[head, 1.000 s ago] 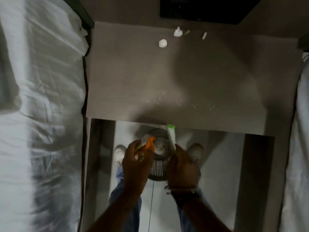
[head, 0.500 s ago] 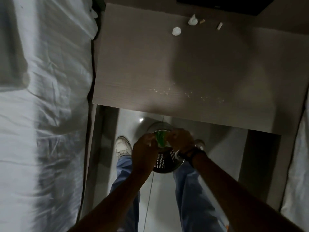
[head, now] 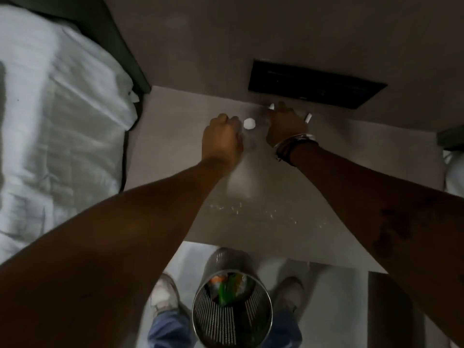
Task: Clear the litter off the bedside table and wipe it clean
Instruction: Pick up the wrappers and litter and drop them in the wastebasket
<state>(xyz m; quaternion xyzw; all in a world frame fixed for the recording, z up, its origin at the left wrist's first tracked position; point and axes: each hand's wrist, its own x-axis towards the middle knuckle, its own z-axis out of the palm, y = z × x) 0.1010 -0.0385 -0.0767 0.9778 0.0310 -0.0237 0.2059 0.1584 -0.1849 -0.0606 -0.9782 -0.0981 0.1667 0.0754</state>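
The beige bedside table (head: pixel 173 151) carries a crumpled white paper ball (head: pixel 249 123), a white scrap (head: pixel 271 106) and a short white stick (head: pixel 308 117) near its back edge, with a line of crumbs (head: pixel 251 209) toward the front. My left hand (head: pixel 221 136) hovers with curled fingers just left of the paper ball, nothing visible in it. My right hand (head: pixel 286 124) reaches down over the back edge, its fingertips at the white scrap; its grip is hidden. On the floor below stands a metal mesh bin (head: pixel 221 262) with orange and green wrappers (head: pixel 226 290) in it.
A bed with white linen (head: pixel 57 126) flanks the table on the left, and another white bed edge (head: pixel 454 172) shows at the right. A black panel (head: pixel 313 84) sits in the wall behind. My shoes (head: pixel 163 295) stand either side of the bin.
Both hands have left the bin, where they dropped the wrappers, and moved up to the litter at the table's back edge. The view has tilted so the bin shows from above.
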